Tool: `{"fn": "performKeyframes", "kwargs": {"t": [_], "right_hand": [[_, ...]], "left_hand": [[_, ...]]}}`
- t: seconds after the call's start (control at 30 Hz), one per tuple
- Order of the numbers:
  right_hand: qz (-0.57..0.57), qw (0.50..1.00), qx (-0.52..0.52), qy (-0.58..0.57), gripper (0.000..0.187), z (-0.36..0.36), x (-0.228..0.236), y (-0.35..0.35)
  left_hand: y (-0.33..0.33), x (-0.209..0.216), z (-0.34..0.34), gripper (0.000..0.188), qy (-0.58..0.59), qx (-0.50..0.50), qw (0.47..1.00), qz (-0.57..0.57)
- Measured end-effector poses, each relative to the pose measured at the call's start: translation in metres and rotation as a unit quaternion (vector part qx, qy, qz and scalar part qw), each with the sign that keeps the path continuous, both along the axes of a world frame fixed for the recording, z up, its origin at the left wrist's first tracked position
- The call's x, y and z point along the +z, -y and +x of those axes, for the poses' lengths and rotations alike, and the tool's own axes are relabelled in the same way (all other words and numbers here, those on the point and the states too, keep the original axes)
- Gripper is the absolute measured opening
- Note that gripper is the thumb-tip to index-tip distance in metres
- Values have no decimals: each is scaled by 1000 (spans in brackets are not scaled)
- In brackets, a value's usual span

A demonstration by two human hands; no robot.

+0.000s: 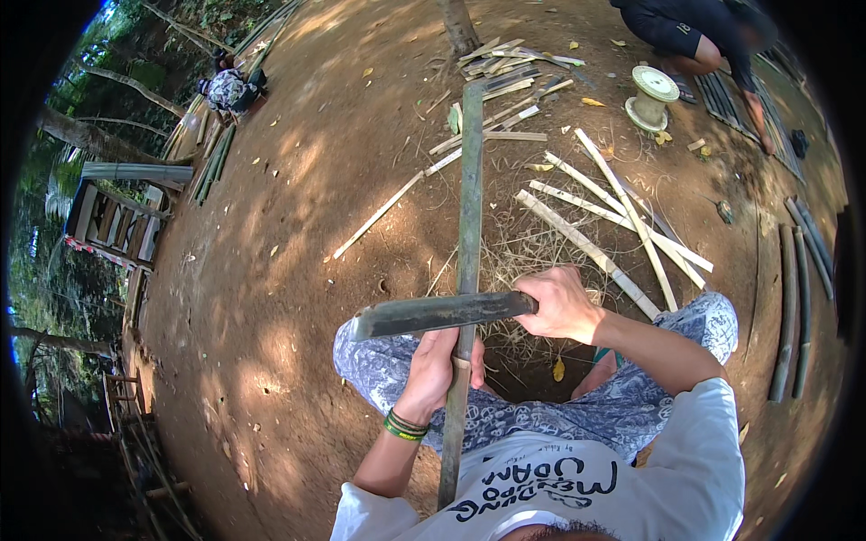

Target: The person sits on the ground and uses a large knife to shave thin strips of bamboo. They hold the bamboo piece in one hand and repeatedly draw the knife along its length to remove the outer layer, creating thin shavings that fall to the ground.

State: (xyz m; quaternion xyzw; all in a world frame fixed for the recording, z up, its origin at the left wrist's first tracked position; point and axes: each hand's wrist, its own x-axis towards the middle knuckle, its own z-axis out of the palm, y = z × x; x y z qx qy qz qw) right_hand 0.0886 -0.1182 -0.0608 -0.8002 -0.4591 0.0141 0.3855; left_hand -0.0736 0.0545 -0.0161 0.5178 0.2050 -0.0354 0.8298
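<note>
A long greenish-grey bamboo strip (471, 189) runs from my chest straight out over the ground. My left hand (431, 370) is wrapped round it low down, near my crossed legs, with a green and yellow band on the wrist. In my right hand (561, 304) is the handle of a machete (424, 314). Its broad dark blade points left and crosses over the strip just above my left hand. Whether the blade touches the strip I cannot tell. Thin bamboo shavings (532, 252) lie on the ground beyond my right hand.
Pale split bamboo strips (622, 212) lie ahead to the right, with more piled by a tree trunk (460, 27). A spool (649, 99) stands near a crouching person (699, 41) reaching to bamboo slats (735, 108). Dark bamboo poles (785, 311) lie right. Another person (233, 92) sits far left.
</note>
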Motion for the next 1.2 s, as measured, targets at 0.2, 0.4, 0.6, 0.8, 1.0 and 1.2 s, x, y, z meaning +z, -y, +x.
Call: {"fn": "performKeyframes", "kwargs": {"t": [0.2,0.4,0.6,0.8,1.0,1.2], "right_hand": [[1,998,-12,58,17,-2,1,-1],[26,996,-21,80,20,16,2,2],[-17,992,-103,75,15,38,18,10],[-4,985,-166,55,14,90,22,28],[-3,960,-279,36,23,151,16,56],[10,944,-323,-68,26,134,31,44]], "left_hand": [[-5,-6,-1,28,31,-92,994,46],[4,10,-10,32,19,-71,995,62],[7,15,-34,47,20,-91,995,19],[11,9,-75,49,1,-123,992,-24],[14,9,-118,53,-25,-123,991,-37],[7,-7,-115,47,-13,-80,994,80]]}}
